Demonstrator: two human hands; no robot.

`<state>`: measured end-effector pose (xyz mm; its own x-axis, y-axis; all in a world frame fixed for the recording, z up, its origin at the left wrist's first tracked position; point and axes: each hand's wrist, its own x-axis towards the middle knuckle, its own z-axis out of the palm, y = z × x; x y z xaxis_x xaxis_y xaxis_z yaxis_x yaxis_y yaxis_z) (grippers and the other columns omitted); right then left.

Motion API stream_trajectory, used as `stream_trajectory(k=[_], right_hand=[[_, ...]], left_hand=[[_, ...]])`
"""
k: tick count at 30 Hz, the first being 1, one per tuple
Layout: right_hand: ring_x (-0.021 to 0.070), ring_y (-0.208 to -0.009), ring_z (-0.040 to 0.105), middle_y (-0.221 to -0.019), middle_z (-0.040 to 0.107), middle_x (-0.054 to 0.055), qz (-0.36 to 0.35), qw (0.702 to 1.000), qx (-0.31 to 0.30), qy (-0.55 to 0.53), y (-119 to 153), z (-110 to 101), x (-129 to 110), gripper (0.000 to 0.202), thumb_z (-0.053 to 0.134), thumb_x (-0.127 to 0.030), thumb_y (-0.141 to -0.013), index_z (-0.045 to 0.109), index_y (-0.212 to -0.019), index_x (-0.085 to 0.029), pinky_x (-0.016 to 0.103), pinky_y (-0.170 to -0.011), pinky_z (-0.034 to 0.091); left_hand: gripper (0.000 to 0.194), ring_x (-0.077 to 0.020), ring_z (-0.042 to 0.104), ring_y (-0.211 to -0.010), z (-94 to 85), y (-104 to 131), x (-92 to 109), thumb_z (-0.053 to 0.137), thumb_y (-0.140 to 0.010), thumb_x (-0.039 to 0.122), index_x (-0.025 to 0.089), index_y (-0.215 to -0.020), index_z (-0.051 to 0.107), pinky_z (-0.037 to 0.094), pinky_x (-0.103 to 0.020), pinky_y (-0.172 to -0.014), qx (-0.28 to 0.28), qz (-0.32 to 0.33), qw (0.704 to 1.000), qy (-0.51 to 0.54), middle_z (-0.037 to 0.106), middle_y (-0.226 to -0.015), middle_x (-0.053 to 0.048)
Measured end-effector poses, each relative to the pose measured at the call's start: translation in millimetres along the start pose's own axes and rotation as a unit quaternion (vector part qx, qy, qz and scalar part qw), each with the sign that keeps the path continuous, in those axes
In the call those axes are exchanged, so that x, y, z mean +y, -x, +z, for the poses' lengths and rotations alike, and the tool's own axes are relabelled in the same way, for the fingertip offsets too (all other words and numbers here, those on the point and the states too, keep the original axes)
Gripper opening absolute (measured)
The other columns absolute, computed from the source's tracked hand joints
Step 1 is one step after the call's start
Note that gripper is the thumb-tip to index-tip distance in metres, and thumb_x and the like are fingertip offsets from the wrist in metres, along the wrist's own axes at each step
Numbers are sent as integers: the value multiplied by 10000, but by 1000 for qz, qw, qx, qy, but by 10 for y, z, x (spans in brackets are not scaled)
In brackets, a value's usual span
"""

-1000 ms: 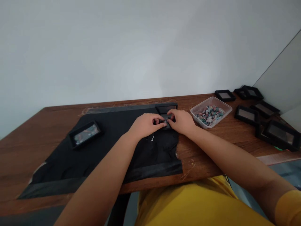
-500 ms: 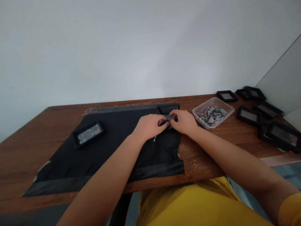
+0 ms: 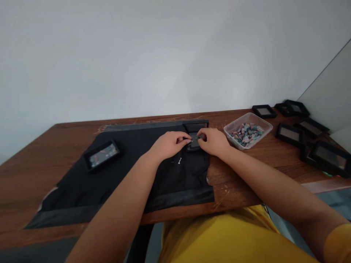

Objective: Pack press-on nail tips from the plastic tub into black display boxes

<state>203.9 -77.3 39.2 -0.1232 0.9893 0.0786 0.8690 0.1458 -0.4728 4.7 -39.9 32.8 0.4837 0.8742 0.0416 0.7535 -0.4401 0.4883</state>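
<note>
An opened black box [image 3: 194, 147] with a raised windowed lid [image 3: 196, 126] rests on the black cloth [image 3: 137, 153]. My left hand [image 3: 171, 144] is at the box's left side, thumb and index finger pinched together over it. Whatever lies in that pinch is too small to name. From the right, my right hand [image 3: 214, 140] reaches over the box with thumb and index fingertip close together, on something too small to make out. Tiny shiny bits show between the two hands. A small white scrap [image 3: 180, 160] lies on the cloth in front of the box.
Right of my hands stands a clear plastic tub [image 3: 263, 134] of wrapped, multicoloured small pieces. Several black windowed boxes [image 3: 290, 134] are gathered at the table's right end. Another windowed box [image 3: 102, 155], with pieces inside, sits on the cloth's left. A wall rises behind the table.
My left hand has drawn back a little to the left, away from the right hand, uncovering more of the box. The right hand has hardly moved.
</note>
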Motion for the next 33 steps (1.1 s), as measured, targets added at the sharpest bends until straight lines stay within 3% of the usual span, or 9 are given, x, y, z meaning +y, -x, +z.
stream_trajectory(k=[4, 6, 9, 11, 17, 23, 33], right_hand=[[211, -874, 673, -981, 763, 39, -7, 1000, -8, 5, -7, 13, 10, 207, 648, -223, -853, 755, -1031, -227, 287, -723, 457], [215, -901, 673, -999, 761, 47, -10, 1000, -12, 9, -10, 21, 17, 214, 645, -214, -852, 752, -1037, -220, 287, -735, 457], [223, -937, 673, -1020, 758, 57, -15, 1000, -15, 13, -12, 33, 23, 215, 633, -209, -868, 748, -1050, -211, 291, -752, 459], [224, -937, 674, -1028, 756, 60, -17, 1000, -14, 15, -11, 38, 23, 205, 636, -228, -884, 745, -1055, -207, 294, -751, 460], [230, -939, 673, -1040, 749, 64, -21, 999, -15, 20, -4, 33, 10, 226, 661, -283, -906, 736, -1105, -207, 305, -755, 467], [236, -965, 668, -1046, 743, 66, -26, 999, -19, 28, 3, 28, 11, 224, 653, -287, -934, 740, -1128, -218, 314, -776, 465], [231, -950, 663, -1042, 739, 64, -28, 999, -21, 36, 13, 33, 4, 210, 654, -313, -951, 747, -1121, -232, 308, -764, 459]], left_hand=[[304, -148, 479, -542, 35, -19, -50, 551, -908, 408, 230, -1001, 780, 315, -282, -551, -5, 16, 1000, 20, 551, -580, 33], [318, -155, 505, -557, 59, -30, -69, 536, -909, 403, 238, -1023, 782, 343, -283, -564, -10, 22, 999, 22, 608, -622, 22], [337, -180, 624, -706, 92, -47, -97, 513, -915, 388, 254, -1056, 787, 439, -293, -666, -12, 42, 998, 48, 763, -879, -14], [345, -200, 669, -814, 101, -54, -109, 506, -919, 388, 262, -1071, 789, 473, -306, -740, -3, 44, 997, 58, 786, -1025, -25], [353, -198, 623, -681, 61, -42, -118, 526, -910, 446, 261, -1052, 791, 439, -307, -655, 25, 8, 1000, 13, 759, -816, -13], [328, -219, 688, -832, 67, -47, -91, 513, -905, 396, 256, -1006, 793, 493, -317, -755, 26, 23, 999, 27, 792, -1003, -27], [311, -225, 701, -875, 85, -49, -73, 527, -911, 375, 259, -1021, 793, 517, -334, -827, 18, 17, 999, 24, 797, -1042, -30]])
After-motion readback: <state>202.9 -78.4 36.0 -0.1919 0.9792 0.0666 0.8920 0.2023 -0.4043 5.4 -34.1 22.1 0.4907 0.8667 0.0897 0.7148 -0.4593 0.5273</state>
